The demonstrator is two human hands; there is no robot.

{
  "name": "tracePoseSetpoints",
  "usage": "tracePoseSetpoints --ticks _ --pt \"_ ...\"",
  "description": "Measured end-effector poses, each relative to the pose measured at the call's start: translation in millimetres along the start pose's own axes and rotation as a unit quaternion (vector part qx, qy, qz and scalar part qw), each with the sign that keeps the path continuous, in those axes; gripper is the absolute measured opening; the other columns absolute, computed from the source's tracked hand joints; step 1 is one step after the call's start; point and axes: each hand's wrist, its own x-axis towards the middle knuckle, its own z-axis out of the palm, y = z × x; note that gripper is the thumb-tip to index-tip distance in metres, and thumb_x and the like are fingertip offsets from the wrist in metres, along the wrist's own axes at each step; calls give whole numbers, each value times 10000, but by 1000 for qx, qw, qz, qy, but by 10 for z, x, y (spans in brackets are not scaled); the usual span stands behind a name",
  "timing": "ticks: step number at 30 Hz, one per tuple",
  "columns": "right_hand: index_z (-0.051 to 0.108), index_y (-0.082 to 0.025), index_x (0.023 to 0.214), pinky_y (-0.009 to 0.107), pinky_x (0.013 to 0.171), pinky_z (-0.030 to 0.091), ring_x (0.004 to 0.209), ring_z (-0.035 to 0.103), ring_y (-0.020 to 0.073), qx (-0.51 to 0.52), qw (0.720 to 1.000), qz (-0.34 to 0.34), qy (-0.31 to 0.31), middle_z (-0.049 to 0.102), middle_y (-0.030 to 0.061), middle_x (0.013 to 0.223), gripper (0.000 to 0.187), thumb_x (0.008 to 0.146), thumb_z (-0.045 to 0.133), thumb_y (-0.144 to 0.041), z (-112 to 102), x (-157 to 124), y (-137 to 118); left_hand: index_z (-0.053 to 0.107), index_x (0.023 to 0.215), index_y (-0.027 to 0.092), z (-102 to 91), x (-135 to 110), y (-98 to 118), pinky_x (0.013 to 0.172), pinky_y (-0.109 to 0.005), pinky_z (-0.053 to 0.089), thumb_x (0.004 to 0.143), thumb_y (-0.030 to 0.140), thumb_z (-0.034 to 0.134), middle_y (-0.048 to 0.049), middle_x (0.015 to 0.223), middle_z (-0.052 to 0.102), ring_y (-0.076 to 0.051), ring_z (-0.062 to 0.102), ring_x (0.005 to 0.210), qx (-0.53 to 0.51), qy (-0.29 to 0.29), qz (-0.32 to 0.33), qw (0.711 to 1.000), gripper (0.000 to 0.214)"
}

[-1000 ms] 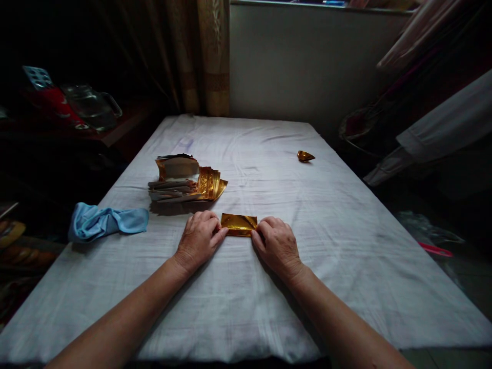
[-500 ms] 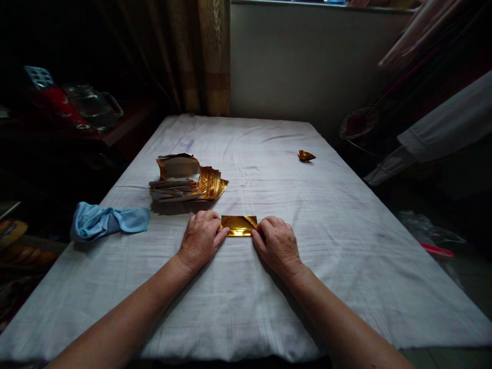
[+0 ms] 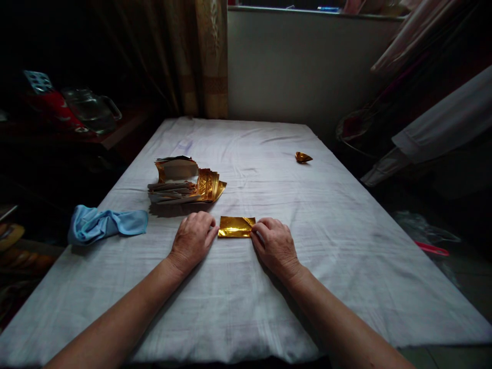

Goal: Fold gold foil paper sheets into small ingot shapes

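A folded sheet of gold foil paper (image 3: pixel 236 227) lies flat on the cloth between my two hands, with a crease along its near side and a slanting line near its right end. My left hand (image 3: pixel 195 236) is closed at the left end, its fingertips at the paper's very edge. On the right end, my right hand (image 3: pixel 274 245) pinches the paper with curled fingers and thumb. Behind my left hand stands a fanned stack of gold and grey foil papers (image 3: pixel 177 184). A small folded gold piece (image 3: pixel 303 157), pointed at one end, sits at the far right.
A light blue cloth (image 3: pixel 105 224) lies crumpled by the table's left edge. The white tablecloth (image 3: pixel 238 302) has wrinkles. To the left, a glass jug (image 3: pixel 90 110) stands on a dark side surface. Hanging clothes (image 3: pixel 442 125) and a pink handle (image 3: pixel 431 248) are beyond the right edge.
My left hand has shifted slightly left, and its thumb has come off the top of the paper, baring more of the left end. My right hand stays at its end.
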Motion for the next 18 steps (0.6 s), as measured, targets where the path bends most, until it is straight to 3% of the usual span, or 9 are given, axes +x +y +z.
tracePoseSetpoints --ticks 4,6,8,12,15,18 --pt "669 -216 881 328 777 351 897 557 216 -3 1000 1 0 677 59 977 110 929 580 -258 -2 1 -8 648 1069 186 -22 -121 8 912 -398 477 990 196 446 -94 1053 684 -237 601 995 -52 78 94 991 218" --pt "669 -216 887 329 780 352 899 559 216 -3 1000 3 -1 678 56 982 104 928 583 -259 -2 0 -14 641 1187 197 -14 -161 72 1022 -422 442 996 202 430 -97 1170 687 -241 589 1139 -73 68 172 980 284" --pt "670 -217 891 332 784 353 897 560 213 -4 1000 4 0 679 55 988 104 928 582 -259 -2 0 -16 605 1295 196 15 -182 141 1106 -457 384 1000 302 450 -104 1287 657 -265 538 1267 -80 16 224 971 350" --pt "678 -217 893 337 789 361 895 568 215 -6 1000 6 -4 686 55 986 123 934 574 -270 -10 4 -15 517 1413 181 92 -197 209 1172 -504 296 983 483 465 -114 1411 582 -293 465 1365 -81 -70 204 973 528" --pt "693 -209 951 353 825 375 927 585 224 -13 1000 0 -6 699 70 1043 165 956 539 -267 -31 -17 -54 507 1421 185 109 -204 213 1195 -502 247 993 472 453 -98 1434 565 -278 446 1385 -85 -82 189 975 519" --pt "670 -210 1159 400 995 337 1175 542 254 -10 999 -39 -2 655 90 1277 268 983 476 -262 -42 -87 -137 507 1423 187 94 -203 220 1194 -500 246 995 445 454 -103 1426 572 -276 455 1379 -86 -74 188 975 502"
